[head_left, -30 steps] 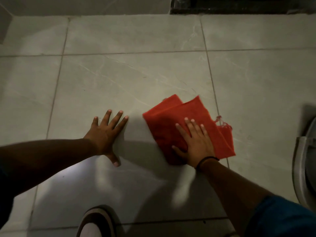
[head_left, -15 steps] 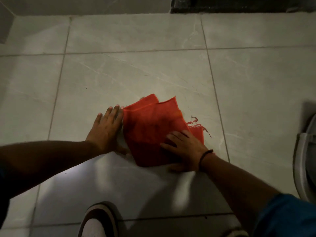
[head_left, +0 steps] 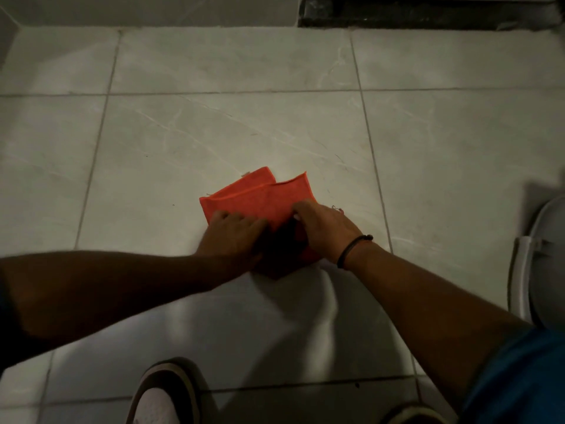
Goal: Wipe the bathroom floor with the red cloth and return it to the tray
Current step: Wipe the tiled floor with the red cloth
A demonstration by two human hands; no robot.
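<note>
The red cloth (head_left: 260,195) lies folded on the pale tiled floor (head_left: 214,133), in the middle of the view. Both hands rest on its near part. My left hand (head_left: 232,232) lies flat on the cloth's left half, fingers together and pointing right. My right hand (head_left: 324,228), with a dark band at the wrist, is bent over the right half, fingers curled onto the cloth. The cloth's near edge is hidden under the hands and in their shadow. No tray is in view.
A white toilet (head_left: 541,258) stands at the right edge. A dark threshold strip (head_left: 428,13) runs along the far wall at the top right. My shoe (head_left: 165,393) is on the floor below my arms.
My right hand has dragged the cloth to the left. My left hand, flat on the bare floor before, has come onto the cloth, and both hands now sit on it side by side.
</note>
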